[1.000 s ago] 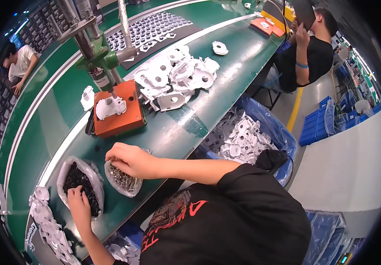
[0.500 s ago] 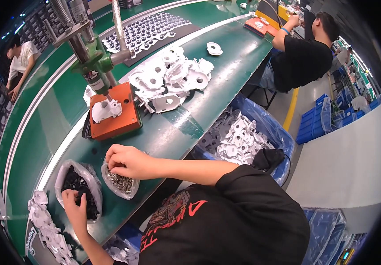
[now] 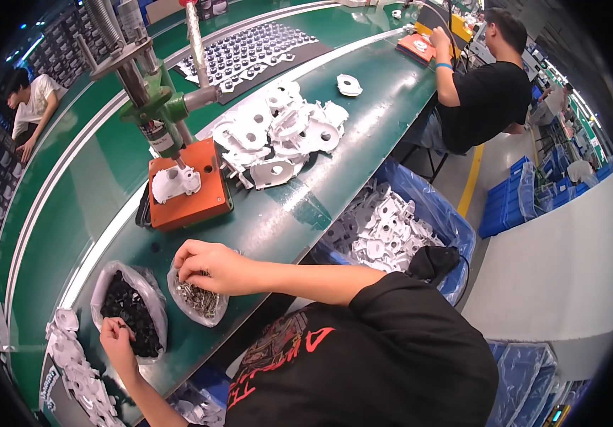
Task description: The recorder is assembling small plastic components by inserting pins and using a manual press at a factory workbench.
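**Hands at the two parts bags**

Right hand [image 3: 210,265] rests over the mouth of a small clear bag of metal pins [image 3: 200,299], fingers curled down and pinched together into the contents; whether a pin is gripped cannot be told, since the fingertips are buried among the pins. Left hand [image 3: 116,341] sits at the near edge of a second clear bag of black parts [image 3: 129,313], fingers bent and closed at the bag's rim; what it holds, if anything, is hidden.

Both bags stand side by side on the green tabletop [image 3: 278,217], near its front edge, the pin bag to the right of the black-parts bag and just beside it.

Behind the bags stands an orange fixture block [image 3: 200,196] carrying one white plastic part [image 3: 173,183] on its top face. A green press [image 3: 161,117] with a metal column rises directly behind the block. To the right of the block lies a loose pile of white plastic parts [image 3: 278,139]. Further back, a black tray of small parts [image 3: 249,50] lies along the tabletop.

At the tabletop's left end, beside the left hand, lies a heap of white parts [image 3: 72,363]. Below the front edge, a blue-lined bin [image 3: 449,228] holds more white parts. A person in a black shirt [image 3: 491,92] sits at the far right end; another person in a white shirt [image 3: 33,107] leans at the far left.
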Action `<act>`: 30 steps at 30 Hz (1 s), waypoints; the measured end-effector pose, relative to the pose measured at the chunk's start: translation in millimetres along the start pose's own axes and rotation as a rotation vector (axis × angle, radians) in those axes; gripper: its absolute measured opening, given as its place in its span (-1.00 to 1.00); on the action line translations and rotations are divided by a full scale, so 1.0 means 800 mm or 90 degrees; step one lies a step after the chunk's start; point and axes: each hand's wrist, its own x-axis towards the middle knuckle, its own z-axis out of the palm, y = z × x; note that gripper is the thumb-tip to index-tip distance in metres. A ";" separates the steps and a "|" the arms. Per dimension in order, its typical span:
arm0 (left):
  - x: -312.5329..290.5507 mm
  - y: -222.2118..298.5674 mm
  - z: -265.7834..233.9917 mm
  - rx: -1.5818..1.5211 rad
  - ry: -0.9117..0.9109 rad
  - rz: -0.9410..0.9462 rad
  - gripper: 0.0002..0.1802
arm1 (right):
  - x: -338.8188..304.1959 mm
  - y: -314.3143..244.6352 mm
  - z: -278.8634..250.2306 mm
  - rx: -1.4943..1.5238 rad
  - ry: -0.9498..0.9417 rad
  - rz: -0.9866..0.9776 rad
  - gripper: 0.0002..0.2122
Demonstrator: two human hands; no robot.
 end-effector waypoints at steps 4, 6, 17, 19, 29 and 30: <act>-0.002 -0.001 -0.002 -0.149 0.007 -0.035 -0.85 | 0.002 -0.007 -0.001 0.009 -0.007 -0.003 -0.87; -0.001 0.006 -0.003 -0.205 0.007 -0.062 -0.87 | 0.003 -0.013 -0.001 0.055 -0.010 0.048 -0.85; 0.046 0.071 0.049 -0.059 -0.019 0.031 -0.76 | -0.014 -0.006 -0.020 0.135 0.017 0.116 -0.87; 0.079 0.083 0.072 -0.023 -0.079 0.052 -0.76 | -0.022 0.002 -0.025 0.165 0.029 0.137 -0.89; 0.294 0.116 0.203 0.202 -0.277 0.095 -0.81 | -0.051 -0.012 -0.051 0.296 0.114 0.202 -0.86; 0.316 0.106 0.213 0.202 -0.341 0.056 -0.81 | -0.055 -0.009 -0.054 0.275 0.125 0.198 -0.86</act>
